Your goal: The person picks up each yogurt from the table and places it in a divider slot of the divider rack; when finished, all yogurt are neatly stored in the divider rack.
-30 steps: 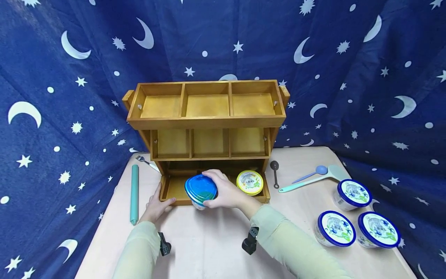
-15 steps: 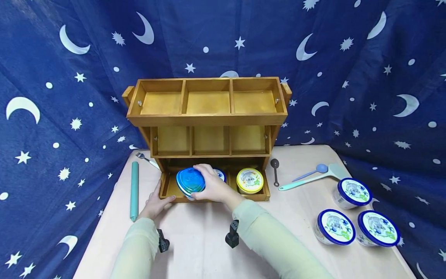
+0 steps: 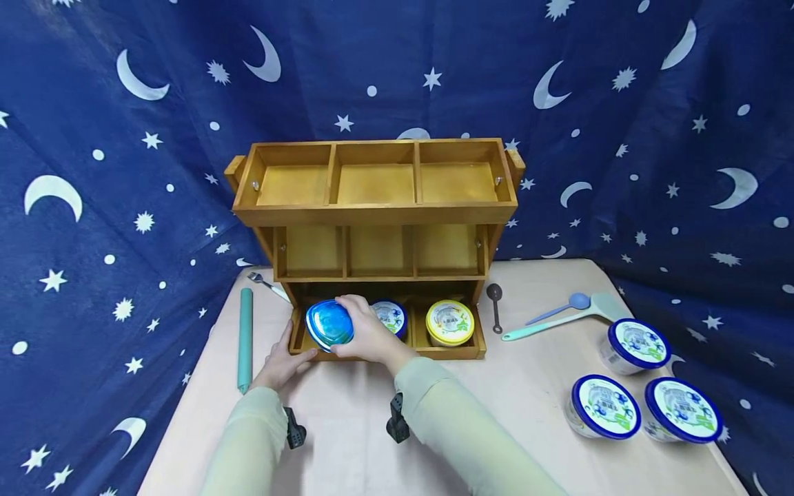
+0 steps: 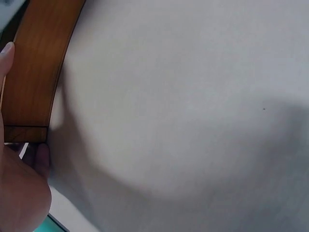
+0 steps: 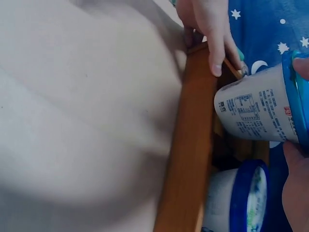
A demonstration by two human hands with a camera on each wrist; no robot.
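My right hand (image 3: 367, 335) holds a plastic tub with a shiny blue lid (image 3: 327, 324) over the left compartment of the bottom tray of a wooden tiered box (image 3: 375, 215). In the right wrist view, this tub (image 5: 253, 107) is tilted, its base just above the tray's front wall (image 5: 186, 130). At the tray's front left corner, my left hand (image 3: 284, 363) grips the wood, thumb over the front wall and fingers along the side. A dark-blue-lidded tub (image 3: 391, 317) stands in the middle compartment. To its right sits a yellow-lidded tub (image 3: 449, 322).
Several dark-blue-lidded tubs stand at right, including one at the front (image 3: 604, 406). Right of the box lie a dark spoon (image 3: 495, 306), a blue spoon (image 3: 561, 307) and a mint turner (image 3: 571, 322). A teal roll (image 3: 245, 339) and a fork (image 3: 268, 286) lie left.
My right hand has carried the shiny-lidded tub leftward from the middle to over the left compartment, uncovering the dark-blue-lidded tub. My left hand stays at the corner.
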